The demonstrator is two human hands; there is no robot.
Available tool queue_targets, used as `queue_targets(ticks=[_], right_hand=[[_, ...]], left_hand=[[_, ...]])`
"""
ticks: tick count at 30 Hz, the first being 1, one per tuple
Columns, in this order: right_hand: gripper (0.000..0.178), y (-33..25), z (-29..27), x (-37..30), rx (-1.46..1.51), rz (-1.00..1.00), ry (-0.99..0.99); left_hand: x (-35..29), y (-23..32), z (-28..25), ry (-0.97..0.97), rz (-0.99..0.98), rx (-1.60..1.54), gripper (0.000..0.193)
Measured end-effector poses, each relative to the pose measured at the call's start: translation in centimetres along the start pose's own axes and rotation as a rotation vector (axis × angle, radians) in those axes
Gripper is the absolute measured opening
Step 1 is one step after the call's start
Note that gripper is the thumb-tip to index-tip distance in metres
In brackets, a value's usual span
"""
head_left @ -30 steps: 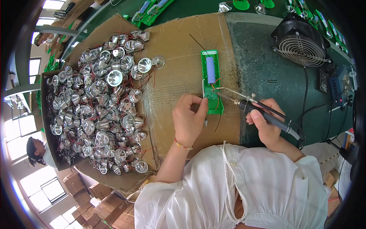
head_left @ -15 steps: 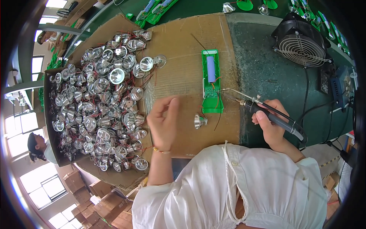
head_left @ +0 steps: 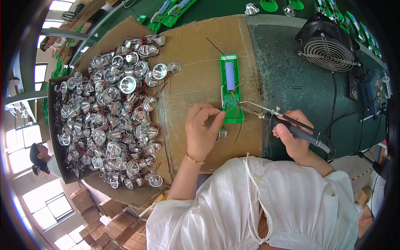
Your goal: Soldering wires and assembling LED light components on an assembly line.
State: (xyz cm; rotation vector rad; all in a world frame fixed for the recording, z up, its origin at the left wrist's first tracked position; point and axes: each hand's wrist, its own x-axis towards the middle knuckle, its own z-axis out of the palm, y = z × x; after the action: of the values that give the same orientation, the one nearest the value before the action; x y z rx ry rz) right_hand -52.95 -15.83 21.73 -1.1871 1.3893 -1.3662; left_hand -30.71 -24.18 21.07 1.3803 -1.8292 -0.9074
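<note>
A green plastic lamp housing point(head_left: 223, 79) lies on the cardboard with a purple cylindrical battery point(head_left: 230, 76) and a small circuit board point(head_left: 231, 102) in it. Thin wires run from the board. My left hand point(head_left: 203, 127) is at the housing's lower left edge, thumb and forefinger pinched on what looks like a thin wire. Behind these fingers a small silver reflector point(head_left: 223, 133) is partly hidden. My right hand point(head_left: 293, 135) grips a black soldering iron point(head_left: 298, 131). A bent metal tube point(head_left: 257, 105) is fixed along the iron, and its end reaches the right side of the board.
Left stands a carton point(head_left: 62, 166) heaped with silver reflectors point(head_left: 110, 96). A black fan with a wire guard point(head_left: 329, 54) and a blue box-shaped unit point(head_left: 368, 98) are at the right. More green housings point(head_left: 173, 14) lie along the far edge. Two people are at the far left.
My left hand has moved right to the housing, and its fingers have come together in a pinch in front of the reflector. The soldering iron has shifted only slightly.
</note>
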Motion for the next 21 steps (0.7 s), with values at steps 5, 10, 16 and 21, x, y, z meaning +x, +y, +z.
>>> queue_targets(ticks=[5, 10, 16, 21], right_hand=[[0.019, 0.10, 0.41, 0.28, -0.051, -0.021, 0.020], [0.018, 0.03, 0.75, 0.67, -0.058, -0.022, -0.010], [0.017, 0.08, 0.62, 0.56, -0.082, -0.005, -0.028], [0.020, -0.36, 0.46, 0.21, 0.069, 0.067, 0.072]], left_hand=[[0.41, 0.70, 0.73, 0.024, -0.042, -0.002, 0.008], [0.56, 0.81, 0.87, 0.023, -0.015, 0.031, 0.008], [0.49, 0.85, 1.08, 0.048, -0.045, -0.018, 0.008], [0.53, 0.87, 1.11, 0.055, -0.045, -0.009, 0.008]])
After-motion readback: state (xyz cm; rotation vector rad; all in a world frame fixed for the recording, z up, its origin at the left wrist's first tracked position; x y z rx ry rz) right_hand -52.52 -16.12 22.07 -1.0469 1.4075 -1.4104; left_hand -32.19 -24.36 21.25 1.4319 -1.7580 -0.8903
